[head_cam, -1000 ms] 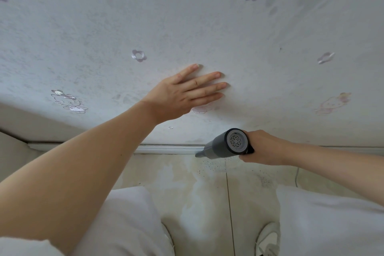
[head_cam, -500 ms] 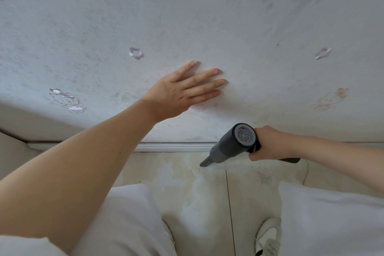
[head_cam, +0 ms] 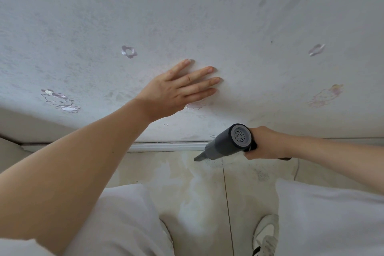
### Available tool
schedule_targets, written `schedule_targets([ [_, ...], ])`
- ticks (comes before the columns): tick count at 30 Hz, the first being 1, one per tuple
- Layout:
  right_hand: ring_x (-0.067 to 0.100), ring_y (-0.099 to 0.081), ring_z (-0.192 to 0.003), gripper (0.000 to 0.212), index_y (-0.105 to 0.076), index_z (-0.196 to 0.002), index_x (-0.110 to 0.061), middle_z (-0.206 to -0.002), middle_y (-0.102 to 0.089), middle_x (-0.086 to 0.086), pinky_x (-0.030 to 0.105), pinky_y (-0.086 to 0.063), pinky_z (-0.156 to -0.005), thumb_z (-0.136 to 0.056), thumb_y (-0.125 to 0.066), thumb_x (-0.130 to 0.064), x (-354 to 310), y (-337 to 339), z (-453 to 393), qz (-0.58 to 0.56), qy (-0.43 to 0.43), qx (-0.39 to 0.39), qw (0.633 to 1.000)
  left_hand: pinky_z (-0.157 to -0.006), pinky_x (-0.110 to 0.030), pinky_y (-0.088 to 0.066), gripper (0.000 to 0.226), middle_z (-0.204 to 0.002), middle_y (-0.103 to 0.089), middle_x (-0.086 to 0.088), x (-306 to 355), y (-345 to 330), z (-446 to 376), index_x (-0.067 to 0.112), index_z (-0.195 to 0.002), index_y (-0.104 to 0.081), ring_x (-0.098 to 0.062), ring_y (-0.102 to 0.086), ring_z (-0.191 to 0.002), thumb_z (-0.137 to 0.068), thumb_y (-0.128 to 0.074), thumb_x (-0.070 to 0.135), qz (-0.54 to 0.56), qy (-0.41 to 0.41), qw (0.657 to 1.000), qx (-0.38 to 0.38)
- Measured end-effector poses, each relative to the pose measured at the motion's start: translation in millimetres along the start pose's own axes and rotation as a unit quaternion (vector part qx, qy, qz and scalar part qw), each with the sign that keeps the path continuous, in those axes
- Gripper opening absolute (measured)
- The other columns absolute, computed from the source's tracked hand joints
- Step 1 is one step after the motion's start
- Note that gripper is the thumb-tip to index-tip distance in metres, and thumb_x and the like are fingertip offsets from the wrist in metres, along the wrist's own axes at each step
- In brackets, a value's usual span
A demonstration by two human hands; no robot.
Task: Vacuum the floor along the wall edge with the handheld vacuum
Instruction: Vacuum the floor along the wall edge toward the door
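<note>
A dark grey handheld vacuum (head_cam: 226,144) points down and left, its narrow nozzle tip just above the tiled floor (head_cam: 203,185) close to the white baseboard (head_cam: 166,146). My right hand (head_cam: 268,143) grips its handle from the right; the handle itself is mostly hidden. My left hand (head_cam: 178,88) lies flat with straight fingers against the white wall (head_cam: 187,16) above the baseboard. Dark specks of dirt dot the tiles right of the nozzle.
The wall carries faded flower and cartoon stickers. My knees in white trousers (head_cam: 116,224) and a white shoe (head_cam: 266,235) fill the lower view. A thin cord (head_cam: 296,169) runs on the floor at right. A beige object (head_cam: 8,151) sits at far left.
The vacuum has swung away from the baseboard, its nozzle tip now lower over the floor tiles. My left hand stays flat on the wall.
</note>
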State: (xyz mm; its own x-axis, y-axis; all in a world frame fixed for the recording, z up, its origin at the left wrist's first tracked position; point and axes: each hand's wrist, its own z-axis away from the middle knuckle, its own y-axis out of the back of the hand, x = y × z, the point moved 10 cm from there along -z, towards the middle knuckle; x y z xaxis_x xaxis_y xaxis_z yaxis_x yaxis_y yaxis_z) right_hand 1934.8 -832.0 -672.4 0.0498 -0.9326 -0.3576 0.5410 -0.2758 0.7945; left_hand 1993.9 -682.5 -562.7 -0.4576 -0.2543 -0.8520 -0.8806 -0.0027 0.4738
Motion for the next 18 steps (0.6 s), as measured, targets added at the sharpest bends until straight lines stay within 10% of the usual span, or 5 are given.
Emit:
schedule_targets([
  [18,0.005,-0.042,-0.055,0.035,-0.035,-0.065,-0.032,-0.062,-0.046,-0.011,0.014,-0.03,-0.05,-0.073,-0.065,-0.015,-10.7,0.7,3.8,0.02,0.002,-0.017,1.0,-0.119,-0.054,-0.009,0.059,-0.165,-0.009,0.0,5.0,-2.0,-0.4,0.021,-0.159,-0.011,-0.026,-0.016,-0.151,-0.101,-0.022,0.016,0.014,-0.011,0.999,-0.031],
])
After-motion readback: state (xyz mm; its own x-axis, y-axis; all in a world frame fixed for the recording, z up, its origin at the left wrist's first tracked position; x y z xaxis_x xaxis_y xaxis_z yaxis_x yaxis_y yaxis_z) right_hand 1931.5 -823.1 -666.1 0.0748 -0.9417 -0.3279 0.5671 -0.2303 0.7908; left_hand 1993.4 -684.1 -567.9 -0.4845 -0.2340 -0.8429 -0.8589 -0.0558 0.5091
